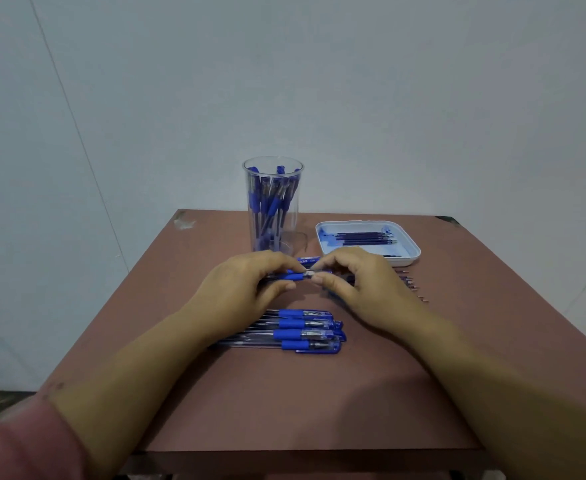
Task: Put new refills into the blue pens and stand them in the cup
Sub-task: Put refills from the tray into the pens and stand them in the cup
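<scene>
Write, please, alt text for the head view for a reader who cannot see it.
A person's left grip and right grip, both bare hands, pinch one blue pen at its middle above a brown table. Behind stand a clear cup holding blue pens and a white tray of refills; more pens lie in a row nearer the camera.

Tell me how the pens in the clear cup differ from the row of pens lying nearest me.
The standing pens rest on end inside the cup, leaning; the row of pens lies flat on the table. The standing pens cross at mixed angles; the row of pens lies parallel, side by side. Both have blue grips and clear barrels.
</scene>
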{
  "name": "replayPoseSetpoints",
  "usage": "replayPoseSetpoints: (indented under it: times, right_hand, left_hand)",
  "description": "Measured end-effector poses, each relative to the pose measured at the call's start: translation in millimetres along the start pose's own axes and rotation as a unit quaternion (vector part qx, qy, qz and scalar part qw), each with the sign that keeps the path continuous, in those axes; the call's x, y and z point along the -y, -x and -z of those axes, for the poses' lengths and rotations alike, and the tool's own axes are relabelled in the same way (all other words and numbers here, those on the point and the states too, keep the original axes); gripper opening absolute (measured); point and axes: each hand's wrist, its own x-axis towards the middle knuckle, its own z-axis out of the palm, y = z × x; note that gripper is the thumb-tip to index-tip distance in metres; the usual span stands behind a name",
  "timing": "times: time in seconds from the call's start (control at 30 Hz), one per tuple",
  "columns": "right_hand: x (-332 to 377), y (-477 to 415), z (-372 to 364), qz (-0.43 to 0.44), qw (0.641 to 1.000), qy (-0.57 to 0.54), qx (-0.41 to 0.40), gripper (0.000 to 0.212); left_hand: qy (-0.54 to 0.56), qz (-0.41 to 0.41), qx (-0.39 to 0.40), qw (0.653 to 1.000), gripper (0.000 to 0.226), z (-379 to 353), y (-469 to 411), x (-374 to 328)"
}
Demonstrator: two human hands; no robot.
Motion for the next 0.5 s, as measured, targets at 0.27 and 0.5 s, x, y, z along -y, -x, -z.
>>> replayPoseSetpoints:
  times: [0.27,0.5]
  right_hand:
    - [3.6,-2.7,-3.0,0.01,1.0,0.001,-0.014,0.01]
    - [3.0,-0.8,0.3,0.014,1.0,0.024,-0.015,0.011]
  left_hand:
    - [0.007,0.03,0.028,0.999,0.024,-1.0,0.9,2.4]
    - [0.042,0.031,0.058,0.997,0.024,0.8,0.2,-1.2]
